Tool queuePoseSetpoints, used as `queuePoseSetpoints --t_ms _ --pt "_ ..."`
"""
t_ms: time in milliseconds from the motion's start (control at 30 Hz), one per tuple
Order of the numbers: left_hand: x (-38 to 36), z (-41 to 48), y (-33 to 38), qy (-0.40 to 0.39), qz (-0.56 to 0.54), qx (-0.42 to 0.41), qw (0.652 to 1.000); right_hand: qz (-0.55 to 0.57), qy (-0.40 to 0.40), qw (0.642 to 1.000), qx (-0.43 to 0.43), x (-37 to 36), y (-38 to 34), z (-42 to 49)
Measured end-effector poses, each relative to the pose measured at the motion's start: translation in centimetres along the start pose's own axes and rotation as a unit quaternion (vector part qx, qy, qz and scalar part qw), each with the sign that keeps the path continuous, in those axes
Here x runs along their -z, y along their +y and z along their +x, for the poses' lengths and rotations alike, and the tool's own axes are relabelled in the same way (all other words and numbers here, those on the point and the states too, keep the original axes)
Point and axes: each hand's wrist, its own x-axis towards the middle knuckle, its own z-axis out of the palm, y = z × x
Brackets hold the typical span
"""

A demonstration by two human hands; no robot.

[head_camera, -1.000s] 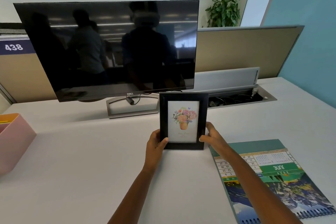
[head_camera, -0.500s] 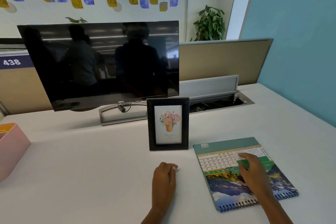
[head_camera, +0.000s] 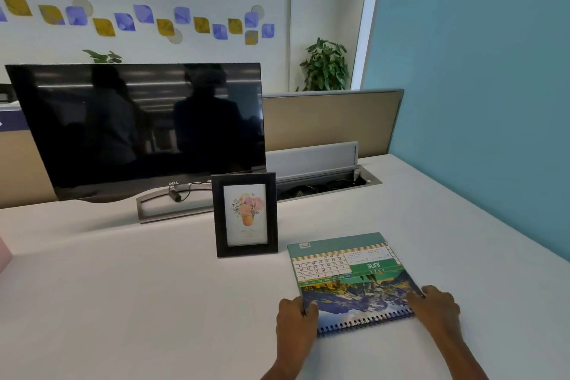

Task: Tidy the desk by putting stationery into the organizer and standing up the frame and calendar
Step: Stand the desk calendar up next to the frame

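A black picture frame [head_camera: 245, 214] with a flower print stands upright on the white desk [head_camera: 138, 287], in front of the monitor's right corner. To its right a spiral-bound calendar [head_camera: 351, 281] lies flat, showing JUNE upside down, its spiral nearest me. My left hand [head_camera: 296, 316] grips the calendar's near left edge, fingers curled over it. At the near right edge my right hand [head_camera: 436, 307] holds the calendar, fingers bent on the cover beside the spiral.
A dark Dell monitor [head_camera: 138, 129] on a grey stand fills the back left. Behind the frame an open cable tray [head_camera: 327, 183] is sunk into the desk. A pink organizer's corner [head_camera: 4, 253] shows at the far left edge. A teal wall [head_camera: 478, 102] borders the right.
Both hands let go of the frame, which now stands alone. They moved right and down onto the flat calendar, taking its near left and right edges. The view also swung right.
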Motion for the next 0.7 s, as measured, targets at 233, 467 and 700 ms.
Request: queuePoseSetpoints --t_ms 233,467,700 --pt "1.4 -0.8 2.7 -0.007 -0.184 0.015 0.983 0.126 -0.02 0.992 -0.003 3.6 0.9 0.3" --pt "3.6 0.0 7.1 0.037 -0.297 -0.081 0.951 0.32 0.003 0.947 0.022 9.3 -1.3 0.2" --pt "5.1 2.0 9.6 0.023 -0.288 -0.137 0.948 0.419 -0.047 0.904 0.075 11.6 -4.0 -0.2"
